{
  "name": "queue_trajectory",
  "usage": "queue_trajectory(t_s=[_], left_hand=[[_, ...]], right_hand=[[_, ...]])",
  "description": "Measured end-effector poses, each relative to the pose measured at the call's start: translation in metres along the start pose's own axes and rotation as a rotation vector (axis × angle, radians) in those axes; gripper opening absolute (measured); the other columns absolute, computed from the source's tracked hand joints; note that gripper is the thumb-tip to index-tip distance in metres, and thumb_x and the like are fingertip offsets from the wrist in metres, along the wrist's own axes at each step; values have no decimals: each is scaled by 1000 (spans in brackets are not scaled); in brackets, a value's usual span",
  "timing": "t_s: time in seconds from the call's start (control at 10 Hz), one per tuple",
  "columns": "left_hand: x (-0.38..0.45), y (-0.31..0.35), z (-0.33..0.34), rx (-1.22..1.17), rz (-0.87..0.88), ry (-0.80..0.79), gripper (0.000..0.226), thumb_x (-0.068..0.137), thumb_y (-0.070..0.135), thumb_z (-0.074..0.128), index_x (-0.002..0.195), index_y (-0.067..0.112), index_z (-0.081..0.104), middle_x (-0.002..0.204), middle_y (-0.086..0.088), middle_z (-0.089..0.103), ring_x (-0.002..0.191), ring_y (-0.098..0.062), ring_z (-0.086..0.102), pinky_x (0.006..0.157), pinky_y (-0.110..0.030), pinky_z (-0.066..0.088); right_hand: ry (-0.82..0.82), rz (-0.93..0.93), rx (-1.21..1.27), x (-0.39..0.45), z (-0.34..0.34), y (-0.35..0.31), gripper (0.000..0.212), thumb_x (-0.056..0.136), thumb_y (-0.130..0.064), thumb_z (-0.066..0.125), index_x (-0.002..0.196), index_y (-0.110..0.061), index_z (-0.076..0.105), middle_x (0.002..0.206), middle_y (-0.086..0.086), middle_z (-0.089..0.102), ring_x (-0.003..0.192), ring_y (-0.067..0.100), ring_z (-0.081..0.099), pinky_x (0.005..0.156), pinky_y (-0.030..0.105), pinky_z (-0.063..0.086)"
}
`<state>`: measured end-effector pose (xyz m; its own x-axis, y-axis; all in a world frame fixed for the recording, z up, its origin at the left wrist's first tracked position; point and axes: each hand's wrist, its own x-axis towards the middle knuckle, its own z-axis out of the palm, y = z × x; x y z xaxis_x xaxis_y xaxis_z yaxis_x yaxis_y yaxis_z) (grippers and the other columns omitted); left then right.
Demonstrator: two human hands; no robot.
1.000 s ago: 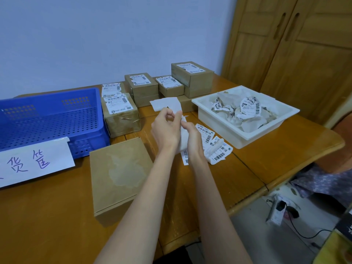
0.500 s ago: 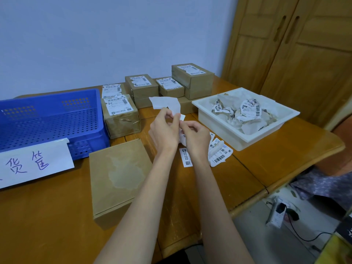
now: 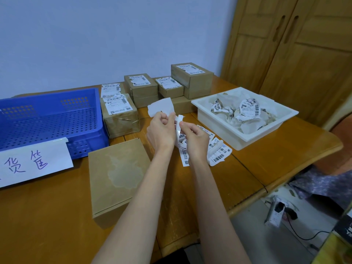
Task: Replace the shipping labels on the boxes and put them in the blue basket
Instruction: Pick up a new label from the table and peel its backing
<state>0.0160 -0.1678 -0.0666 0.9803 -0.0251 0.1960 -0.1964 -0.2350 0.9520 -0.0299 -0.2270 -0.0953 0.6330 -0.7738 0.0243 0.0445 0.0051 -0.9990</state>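
From the head camera, both hands meet over the middle of the wooden table point(image 3: 57, 216). The left hand point(image 3: 161, 132) has its fingers curled, pinching a white sheet of backing paper point(image 3: 161, 109) that stands up above the knuckles, blank and smooth with a torn lower left edge. The right hand point(image 3: 194, 137) pinches a narrow curling strip of a shipping label point(image 3: 179, 122) between thumb and forefinger, white with black barcode print showing lower down; the two hands are almost touching.

Just right of the right hand, loose labels point(image 3: 219, 153) lie on the table, glossy white, printed with barcodes, some with curled edges.

Near left of the hands sits a flat, square cardboard box point(image 3: 116, 176), matte brown, its top bare apart from a pale, ragged patch of scuffed surface in the middle.

At the far left stands the blue basket point(image 3: 51, 119), hard plastic with perforated walls and floor, a white paper sign point(image 3: 32, 162) with handwritten characters taped to its near wall. Just right of it is a labelled box point(image 3: 120, 116), and further back a cluster of stacked boxes point(image 3: 171, 86), all brown cardboard with white printed labels on top.

To the right, a white plastic tray point(image 3: 245, 138) with a broad rim holds crumpled labels and paper scraps.
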Motion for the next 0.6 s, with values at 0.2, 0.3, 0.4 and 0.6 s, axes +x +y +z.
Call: queue_trajectory(t_s=[0.2, 0.3, 0.4, 0.6], left_hand=[[4, 4, -4, -216, -148, -86, 22, 100, 33, 51, 91, 13, 57, 78, 1, 73, 69, -12, 70, 76, -37, 61], [2, 3, -3, -207, -154, -175, 19, 95, 32, 58, 91, 14, 64, 78, 4, 67, 78, -12, 66, 83, -37, 58], [2, 2, -5, -227, -197, -117, 12, 92, 25, 60, 84, 20, 67, 89, 7, 67, 85, -14, 60, 83, -37, 52], [9, -2, -9, -67, -252, -17, 7, 97, 22, 53, 92, 23, 58, 97, 9, 56, 94, -13, 52, 78, -28, 40]], right_hand=[[16, -6, 47, 1, -4, 0, 12, 94, -28, 62, 91, -20, 71, 94, 3, 70, 92, 20, 64, 79, 29, 51], [34, -21, 26, 1, -2, 0, 19, 93, -31, 63, 95, -15, 73, 94, 5, 72, 89, 20, 65, 72, 24, 49], [84, -12, 68, -3, -3, -3, 13, 94, -26, 63, 89, -17, 70, 83, -3, 67, 81, 12, 60, 68, 20, 46], [195, 62, 209, 0, -10, -7, 13, 97, -27, 55, 86, -29, 61, 93, -1, 56, 90, 14, 49, 73, 26, 42]])
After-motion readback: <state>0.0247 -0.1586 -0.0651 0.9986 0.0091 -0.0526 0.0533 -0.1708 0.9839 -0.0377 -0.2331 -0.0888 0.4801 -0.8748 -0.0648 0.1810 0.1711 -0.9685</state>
